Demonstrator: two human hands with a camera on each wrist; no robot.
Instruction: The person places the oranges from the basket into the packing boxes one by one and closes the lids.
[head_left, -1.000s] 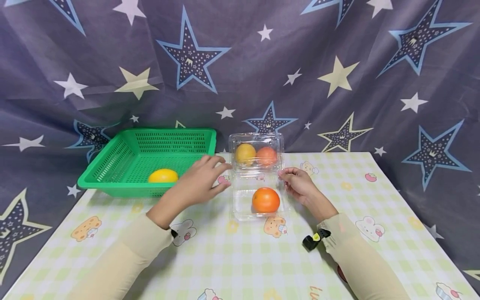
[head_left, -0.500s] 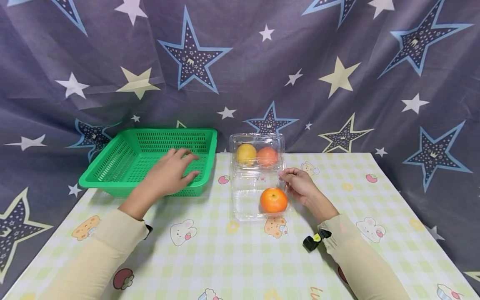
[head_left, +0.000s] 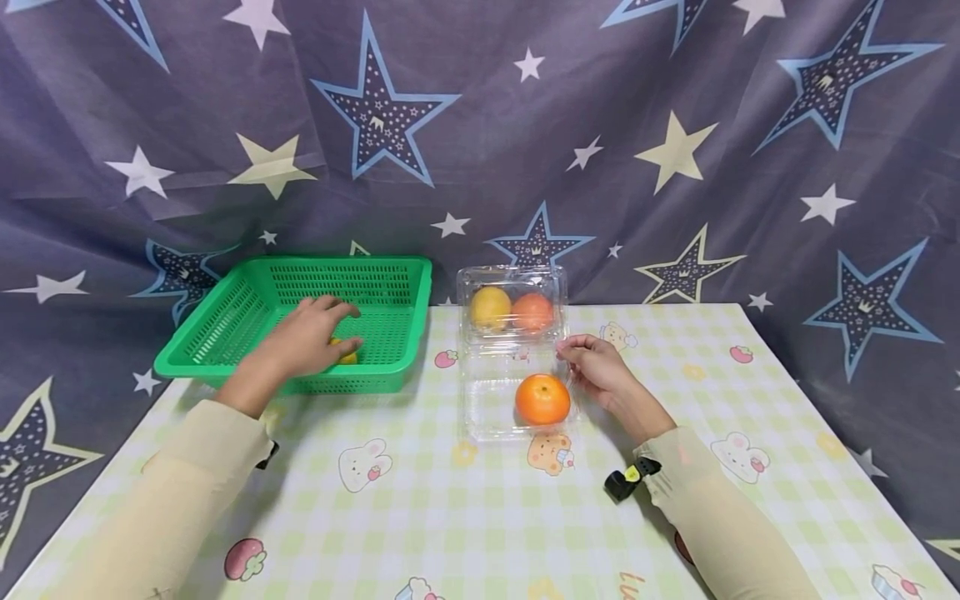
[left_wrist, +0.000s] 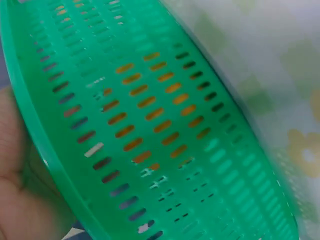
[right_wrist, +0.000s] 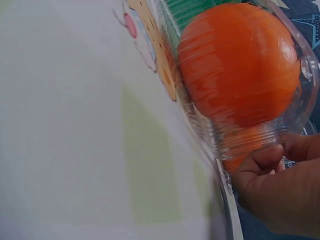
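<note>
My left hand [head_left: 303, 337] reaches into the green basket [head_left: 247, 371], over a yellow lemon-like fruit [head_left: 347, 357]. The thumb overlaps the fruit, and most of it is hidden under the hand. In the left wrist view, the hand [left_wrist: 20, 180] is beyond the basket rim, and the fruit's colour shows through the slots. My right hand [head_left: 598, 371] pinches the right edge of a clear plastic container [head_left: 487, 408], whose lid stands up at the back. One orange [head_left: 542, 399] sits in the container's front right. In the right wrist view, thumb and fingers grip the rim below the orange [right_wrist: 240, 65].
A yellow fruit [head_left: 491, 308] and a reddish-orange fruit [head_left: 532, 313] show behind clear plastic at the back. Green-checked cloth [head_left: 450, 517] covers the table. A dark curtain with stars [head_left: 480, 125] hangs right behind it.
My left hand has moved left, from beside the container to over the fruit in the basket. The orange has rolled slightly right. My right hand stays at the container's edge.
</note>
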